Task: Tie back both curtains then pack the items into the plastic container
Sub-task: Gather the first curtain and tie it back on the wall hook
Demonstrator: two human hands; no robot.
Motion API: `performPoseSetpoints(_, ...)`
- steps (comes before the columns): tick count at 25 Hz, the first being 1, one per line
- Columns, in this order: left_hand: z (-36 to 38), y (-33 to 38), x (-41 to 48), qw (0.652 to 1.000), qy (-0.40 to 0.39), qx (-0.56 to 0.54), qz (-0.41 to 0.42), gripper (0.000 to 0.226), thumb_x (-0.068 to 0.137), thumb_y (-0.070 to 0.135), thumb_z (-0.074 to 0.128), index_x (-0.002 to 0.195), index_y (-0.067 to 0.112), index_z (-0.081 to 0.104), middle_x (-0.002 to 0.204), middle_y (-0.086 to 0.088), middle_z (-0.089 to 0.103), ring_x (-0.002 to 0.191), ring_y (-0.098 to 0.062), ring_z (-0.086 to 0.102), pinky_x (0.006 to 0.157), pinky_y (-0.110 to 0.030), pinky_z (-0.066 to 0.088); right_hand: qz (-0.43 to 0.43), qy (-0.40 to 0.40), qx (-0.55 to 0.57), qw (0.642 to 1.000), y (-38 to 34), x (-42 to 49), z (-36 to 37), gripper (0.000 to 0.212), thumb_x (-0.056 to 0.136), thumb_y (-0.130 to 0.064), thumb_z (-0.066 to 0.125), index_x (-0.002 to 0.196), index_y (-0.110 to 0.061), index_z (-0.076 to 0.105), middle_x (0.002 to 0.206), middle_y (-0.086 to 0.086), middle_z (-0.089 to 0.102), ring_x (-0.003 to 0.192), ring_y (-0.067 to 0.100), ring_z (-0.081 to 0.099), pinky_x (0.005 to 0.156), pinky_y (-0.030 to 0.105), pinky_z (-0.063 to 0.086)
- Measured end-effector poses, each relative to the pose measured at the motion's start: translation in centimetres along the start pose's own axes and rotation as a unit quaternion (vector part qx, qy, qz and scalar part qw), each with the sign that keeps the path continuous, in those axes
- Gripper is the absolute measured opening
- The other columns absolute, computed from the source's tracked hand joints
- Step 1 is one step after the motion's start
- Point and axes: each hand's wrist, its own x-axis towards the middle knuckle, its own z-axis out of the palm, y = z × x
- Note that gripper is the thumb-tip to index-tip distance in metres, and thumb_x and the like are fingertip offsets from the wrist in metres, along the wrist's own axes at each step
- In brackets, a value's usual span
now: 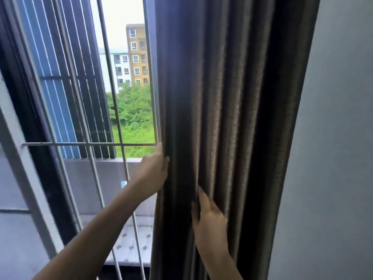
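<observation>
A dark brown pleated curtain (232,118) hangs bunched at the right side of the window, from the top of the view to the bottom. My left hand (153,174) grips the curtain's left edge at about sill height, fingers wrapped behind the fabric. My right hand (207,221) is lower and further right, its fingers pinched into a fold in the front of the curtain. No tie-back, second curtain or plastic container is in view.
White metal window bars (90,144) cross the open window on the left. A grey wall (333,158) stands directly right of the curtain. A tiled balcony floor (133,243) lies below, with trees and apartment blocks beyond.
</observation>
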Motion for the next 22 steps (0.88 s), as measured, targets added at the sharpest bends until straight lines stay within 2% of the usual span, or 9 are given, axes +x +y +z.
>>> performPoseSetpoints(3,0.4,-2.3,-1.7,0.997,-0.071,0.036,0.018,0.014,0.102,0.021,0.032,0.098,0.014,0.043,0.067,0.010,0.046,0.059,-0.009,0.041,0.049,-0.015,0.034,-0.020,-0.016,0.006,1.000,0.6,-3.0,2.7,0.054,0.069,-0.007,0.075,0.120,-0.016,0.058,0.083,-0.001,0.072,0.057,0.010,0.067,0.045,0.017,0.049)
performPoseSetpoints(6,0.6,-2.5,-2.2,0.995,-0.099,0.015,0.014,0.017,0.102,0.025,0.030,0.090,0.018,0.040,0.067,0.012,0.042,0.059,-0.002,0.042,0.050,-0.010,0.035,-0.036,-0.021,0.011,0.999,-0.3,-4.4,4.5,0.047,0.079,-0.019,0.059,0.125,-0.020,0.051,0.082,-0.003,0.069,0.057,0.009,0.066,0.045,0.019,0.049)
performPoseSetpoints(8,1.0,-2.4,-2.1,0.994,-0.112,-0.014,0.004,0.022,0.102,0.027,0.029,0.092,0.015,0.044,0.075,0.004,0.053,0.068,-0.009,0.051,0.059,-0.014,0.038,-0.047,-0.020,0.011,0.999,-0.9,-4.7,5.2,0.046,0.080,-0.022,0.053,0.125,-0.020,0.051,0.080,-0.003,0.066,0.059,0.011,0.065,0.046,0.020,0.050)
performPoseSetpoints(11,1.4,-2.2,-2.0,0.981,-0.138,-0.135,-0.024,0.034,0.096,0.034,0.034,0.093,0.008,0.057,0.091,-0.010,0.061,0.090,-0.029,0.058,0.084,-0.040,0.050,-0.053,-0.037,0.025,0.998,-1.1,-5.0,5.8,0.052,0.076,-0.011,0.067,0.125,-0.017,0.053,0.085,0.001,0.065,0.061,0.015,0.065,0.050,0.024,0.054)
performPoseSetpoints(13,1.1,-1.5,-1.9,0.982,-0.147,-0.121,-0.009,0.040,0.092,0.044,0.040,0.075,0.011,0.056,0.073,-0.004,0.057,0.076,-0.025,0.056,0.070,-0.030,0.048,-0.050,-0.055,0.023,0.997,-1.0,-4.9,5.8,0.053,0.075,-0.010,0.068,0.126,-0.017,0.053,0.088,0.002,0.065,0.063,0.015,0.066,0.053,0.025,0.055)
performPoseSetpoints(16,0.7,-0.3,-1.0,0.992,-0.114,0.041,0.041,0.054,0.096,0.043,0.042,0.054,0.010,0.044,0.052,0.000,0.044,0.049,-0.014,0.043,0.047,-0.024,0.032,-0.042,-0.058,0.022,0.997,-1.2,-4.9,5.5,0.047,0.079,-0.013,0.056,0.126,-0.017,0.052,0.094,0.004,0.065,0.068,0.017,0.067,0.058,0.028,0.057)
performPoseSetpoints(18,0.8,-0.1,0.1,0.987,-0.122,0.094,0.052,0.049,0.099,0.029,0.041,0.058,0.001,0.042,0.050,-0.001,0.040,0.045,-0.013,0.038,0.045,-0.027,0.030,-0.051,-0.023,0.026,0.998,-1.3,-5.2,4.5,0.045,0.083,-0.017,0.054,0.128,-0.016,0.051,0.111,0.008,0.061,0.091,0.019,0.065,0.077,0.030,0.057)
performPoseSetpoints(20,1.1,0.0,0.4,0.985,-0.142,0.099,0.021,0.030,0.096,0.016,0.047,0.073,0.000,0.056,0.051,0.002,0.040,0.046,-0.011,0.037,0.047,-0.027,0.036,-0.034,0.062,0.050,0.996,-1.2,-4.5,3.2,0.046,0.084,-0.021,0.059,0.127,-0.012,0.048,0.132,0.013,0.045,0.122,0.022,0.046,0.103,0.031,0.041)
performPoseSetpoints(22,1.3,0.0,1.0,0.987,-0.146,0.061,-0.011,0.018,0.094,0.014,0.052,0.087,0.000,0.061,0.054,0.005,0.041,0.048,-0.009,0.039,0.050,-0.027,0.043,0.020,0.126,0.075,0.989,-1.4,-2.1,1.7,0.052,0.083,-0.018,0.064,0.129,-0.009,0.042,0.140,0.018,0.034,0.132,0.028,0.034,0.109,0.037,0.033)
